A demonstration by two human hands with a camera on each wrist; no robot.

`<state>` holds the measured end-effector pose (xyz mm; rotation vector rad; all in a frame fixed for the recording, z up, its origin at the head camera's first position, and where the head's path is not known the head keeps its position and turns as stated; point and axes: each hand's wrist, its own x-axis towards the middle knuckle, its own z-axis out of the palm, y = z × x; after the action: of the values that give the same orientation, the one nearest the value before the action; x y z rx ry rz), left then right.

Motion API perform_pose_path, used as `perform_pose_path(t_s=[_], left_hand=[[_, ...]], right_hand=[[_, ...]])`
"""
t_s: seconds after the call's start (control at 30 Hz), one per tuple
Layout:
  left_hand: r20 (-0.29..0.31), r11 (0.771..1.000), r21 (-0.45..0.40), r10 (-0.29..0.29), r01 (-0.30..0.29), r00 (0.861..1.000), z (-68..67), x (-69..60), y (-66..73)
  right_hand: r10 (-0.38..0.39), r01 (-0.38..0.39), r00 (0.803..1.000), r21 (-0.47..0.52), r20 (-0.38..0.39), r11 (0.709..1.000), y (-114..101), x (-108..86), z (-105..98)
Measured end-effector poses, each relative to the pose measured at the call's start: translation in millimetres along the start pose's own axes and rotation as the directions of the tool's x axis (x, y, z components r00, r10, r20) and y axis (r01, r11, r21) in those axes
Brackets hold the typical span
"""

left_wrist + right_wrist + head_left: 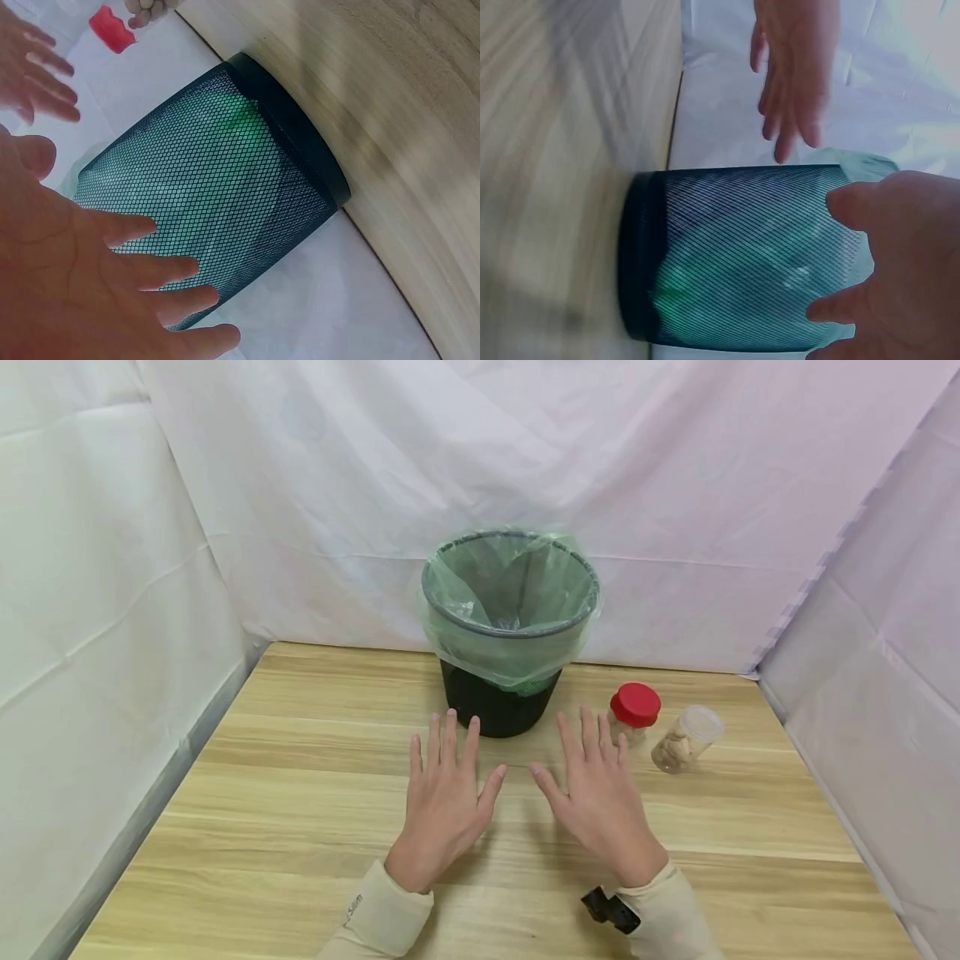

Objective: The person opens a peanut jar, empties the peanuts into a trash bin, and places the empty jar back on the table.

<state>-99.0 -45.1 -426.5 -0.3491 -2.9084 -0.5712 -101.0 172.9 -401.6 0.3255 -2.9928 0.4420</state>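
Observation:
Both hands hover above the table, palms down with fingers spread and nothing held. My left hand (444, 806) is in front of the bin on its left side, my right hand (600, 802) in front on its right. Beyond them stands a black mesh trash bin (498, 697), lined with a translucent green bag (517, 652) folded over its rim. The mesh side shows in the left wrist view and the right wrist view. Just past the right fingertips is a jar with a red lid (637, 703), partly hidden. Beside it a clear jar (686, 741) holds pale pieces.
A wood-grain table (300, 793) carries everything. White cloth (360, 460) hangs behind the bin and along both sides. A black clip-like device (611, 910) sits at the right sleeve cuff.

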Motion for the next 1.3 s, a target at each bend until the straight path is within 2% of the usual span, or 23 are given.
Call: perform_pose_path(t_s=[0.33,0.67,0.83,1.03,1.2,1.3], left_hand=[[-0.028,1.000,-0.018,0.017,-0.017,0.999,1.9,0.1,-1.0],[-0.022,0.999,-0.028,0.020,-0.021,1.000,3.3,1.4,-3.0],[-0.021,0.999,-0.028,0.017,-0.017,1.000,4.0,1.9,-4.1],[-0.022,0.999,-0.031,0.019,-0.019,1.000,4.5,1.9,-4.9],[-0.024,0.999,-0.041,0.018,-0.019,1.000,4.4,1.6,-5.3],[-0.021,0.999,-0.051,0.014,-0.015,1.000,4.1,1.5,-5.2]], right_hand=[[0.019,-0.021,0.999,-0.061,-0.034,0.998,22.9,5.5,-43.9],[0.080,-0.087,0.992,-0.074,-0.093,0.994,67.9,16.1,-78.2],[0.103,-0.112,0.990,-0.096,-0.094,0.989,92.8,25.0,-83.8],[0.091,-0.105,0.990,-0.127,-0.110,0.986,126.4,32.0,-79.1],[0.100,-0.109,0.992,-0.127,-0.076,0.986,146.2,32.5,-72.8],[0.120,-0.123,0.992,-0.140,-0.031,0.983,152.1,31.3,-71.0]])
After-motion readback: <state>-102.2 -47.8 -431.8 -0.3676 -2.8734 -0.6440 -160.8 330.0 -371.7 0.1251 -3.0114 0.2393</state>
